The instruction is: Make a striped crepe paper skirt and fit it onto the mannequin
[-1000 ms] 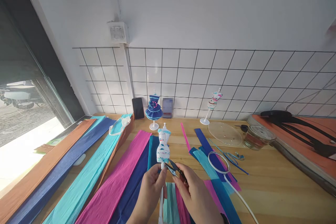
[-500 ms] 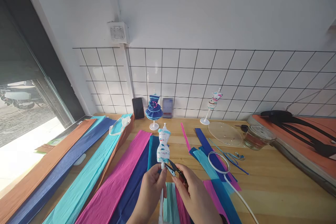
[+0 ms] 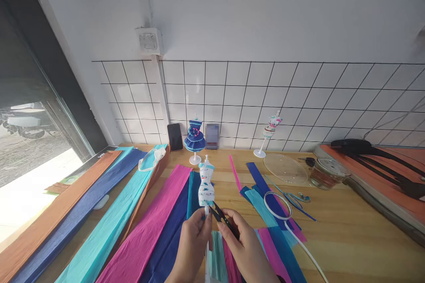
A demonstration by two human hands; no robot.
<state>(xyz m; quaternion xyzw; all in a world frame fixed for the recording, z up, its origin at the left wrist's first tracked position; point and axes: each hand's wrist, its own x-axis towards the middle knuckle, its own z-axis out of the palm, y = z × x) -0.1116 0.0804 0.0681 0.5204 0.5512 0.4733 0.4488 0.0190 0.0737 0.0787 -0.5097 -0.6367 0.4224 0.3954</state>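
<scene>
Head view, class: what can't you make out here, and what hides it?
All in the head view:
Small black scissors: grips partly covered by the right hand.
Slim white mannequin pole: partly covered by the left hand.
Grey upright rectangle: contents lost in pixelated blur.
Long crinkled orange strip: near end cut off by the left edge.

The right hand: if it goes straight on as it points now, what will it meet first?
Most likely the lower part of the white dress form, met by the black scissors that the right hand holds; whether the tips touch it is unclear.
</scene>
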